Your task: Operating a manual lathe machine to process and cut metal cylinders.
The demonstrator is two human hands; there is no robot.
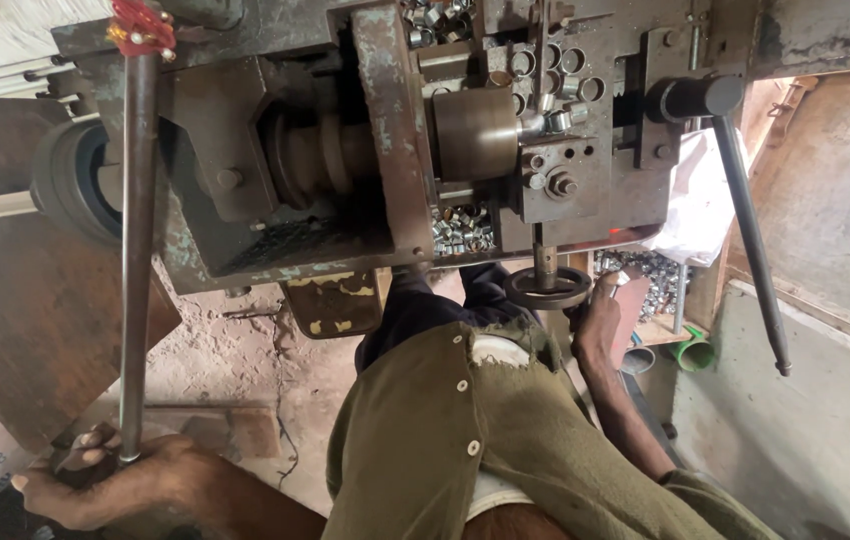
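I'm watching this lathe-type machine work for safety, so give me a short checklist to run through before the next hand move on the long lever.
1. Left hand closed around the long lever: ok.
2. Right hand off the small handwheel: cannot tell; it is right beside it, holding something small.
3. Both hands away from the brown cylinder: ok.
4. Black handle free of hands: ok.
5. Loose metal rings kept away from the cylinder: not ok; they lie just below it.
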